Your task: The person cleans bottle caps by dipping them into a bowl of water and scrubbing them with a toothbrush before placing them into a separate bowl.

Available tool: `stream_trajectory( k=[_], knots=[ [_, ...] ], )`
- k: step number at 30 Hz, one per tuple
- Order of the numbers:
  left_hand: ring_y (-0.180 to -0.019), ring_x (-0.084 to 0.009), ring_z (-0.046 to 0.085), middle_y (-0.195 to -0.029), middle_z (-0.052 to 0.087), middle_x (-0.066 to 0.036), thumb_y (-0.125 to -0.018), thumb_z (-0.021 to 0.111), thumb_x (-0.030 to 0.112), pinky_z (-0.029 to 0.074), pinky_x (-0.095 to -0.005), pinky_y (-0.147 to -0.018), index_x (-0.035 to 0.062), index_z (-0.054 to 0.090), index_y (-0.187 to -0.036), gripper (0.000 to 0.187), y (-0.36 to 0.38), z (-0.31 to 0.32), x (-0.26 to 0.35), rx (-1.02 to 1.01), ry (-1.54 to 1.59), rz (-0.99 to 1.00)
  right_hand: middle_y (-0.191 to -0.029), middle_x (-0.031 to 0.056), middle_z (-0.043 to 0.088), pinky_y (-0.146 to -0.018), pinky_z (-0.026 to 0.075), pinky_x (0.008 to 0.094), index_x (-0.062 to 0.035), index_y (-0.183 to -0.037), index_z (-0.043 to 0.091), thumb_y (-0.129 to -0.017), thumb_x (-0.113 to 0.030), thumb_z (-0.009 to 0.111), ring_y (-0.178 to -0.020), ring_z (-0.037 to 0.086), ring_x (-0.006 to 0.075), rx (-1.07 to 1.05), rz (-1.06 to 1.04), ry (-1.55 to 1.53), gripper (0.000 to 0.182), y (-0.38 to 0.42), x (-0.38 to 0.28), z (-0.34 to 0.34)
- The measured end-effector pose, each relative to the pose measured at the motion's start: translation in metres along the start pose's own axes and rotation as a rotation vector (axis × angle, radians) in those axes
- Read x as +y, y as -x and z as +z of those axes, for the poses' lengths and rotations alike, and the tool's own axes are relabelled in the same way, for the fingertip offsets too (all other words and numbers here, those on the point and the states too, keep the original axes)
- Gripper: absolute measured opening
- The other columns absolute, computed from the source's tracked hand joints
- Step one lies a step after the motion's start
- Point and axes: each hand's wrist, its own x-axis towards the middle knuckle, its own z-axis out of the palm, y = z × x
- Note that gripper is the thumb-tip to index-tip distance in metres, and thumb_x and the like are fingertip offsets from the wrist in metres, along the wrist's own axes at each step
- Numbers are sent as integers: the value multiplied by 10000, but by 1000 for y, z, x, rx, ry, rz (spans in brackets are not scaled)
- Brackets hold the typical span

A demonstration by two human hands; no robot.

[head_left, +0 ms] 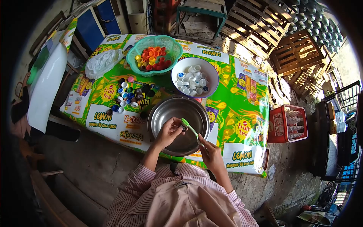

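Observation:
Over the steel basin [203, 117], my left hand [169, 133] pinches a small dark bottle cap [184, 128]. A green toothbrush [191, 128] is gripped near the handle's end in my right hand [211, 154], its head right at the cap. Beyond the basin stands a white enamel bowl [214, 80] with a pile of white bottle caps [191, 81] in it. Loose caps [128, 97] in white, blue, black and other colours are scattered on the tablecloth left of the basin.
A mint-green plastic basket [176, 54] holds red, orange and yellow caps at the back. Beside it lies a crumpled clear plastic bag [102, 63]. The printed tablecloth [227, 125] covers the table. A red crate [288, 124] and wooden pallets [253, 26] stand to the right.

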Motion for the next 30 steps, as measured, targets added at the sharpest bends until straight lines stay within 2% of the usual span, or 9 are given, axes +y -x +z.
stream_trajectory(
  k=[3,7,9,12,16,19,23,25,30],
  knots=[
    [-871,-83,569,-975,555,-40,-874,550,20,526,-227,-706,11,460,-1094,238,0,2,3,-15,3,-92,-826,179,631,-591,464,302,-78,-1271,515,-835,6,578,-602,581,251,17,-14,0,448,-9,-1,6],
    [-860,-101,578,-969,554,-49,-882,537,24,524,-227,-683,25,454,-1074,209,0,-8,-4,79,-157,-34,-837,178,632,-592,467,303,-86,-1274,514,-836,7,574,-610,589,257,23,-14,33,452,-3,1,1],
    [-895,-120,590,-966,545,-55,-879,533,7,534,-241,-702,29,452,-1049,189,-1,-9,-4,74,-146,-27,-870,213,631,-595,487,387,-129,-1270,520,-811,-13,595,-699,630,353,17,-41,38,479,1,5,-1],
    [-977,-147,590,-1011,551,-65,-873,522,-33,537,-269,-765,31,452,-1072,220,0,1,0,36,87,-91,-867,207,634,-592,488,388,-132,-1270,520,-811,-17,597,-711,635,346,4,-47,-31,479,-2,4,10],
    [-1031,-176,589,-1014,562,-84,-855,559,-34,525,-289,-836,29,450,-1073,252,-1,-1,1,57,-25,-159,-845,190,626,-581,479,344,-125,-1284,508,-835,-16,577,-650,619,303,56,-57,39,467,-7,0,15],
    [-1025,-179,592,-1091,566,-110,-833,598,-32,486,-286,-901,-6,451,-1112,316,-1,0,3,-16,60,-97,-813,181,615,-565,467,351,-132,-1278,515,-837,-28,579,-626,603,306,86,-3,147,458,-1,-3,9],
    [-1025,-183,589,-1070,577,-110,-827,600,-42,476,-291,-907,-15,449,-1131,340,-1,0,3,24,3,-72,-783,174,604,-567,463,357,-127,-1273,517,-842,-34,577,-627,601,308,34,-13,185,445,6,-5,11],
    [-1001,-164,598,-1042,594,-105,-830,604,-34,478,-275,-888,-17,453,-1133,339,-1,-3,1,-3,-122,-64,-712,147,568,-525,448,404,-150,-1297,491,-839,-50,572,-569,573,317,168,-74,104,476,3,4,16],
    [-956,-144,607,-1013,604,-92,-839,596,-29,487,-254,-850,-18,468,-1070,265,2,-1,2,63,-226,2,-731,158,582,-538,455,407,-137,-1289,498,-842,-48,572,-593,584,326,174,-53,127,462,3,-3,13]
  ],
)
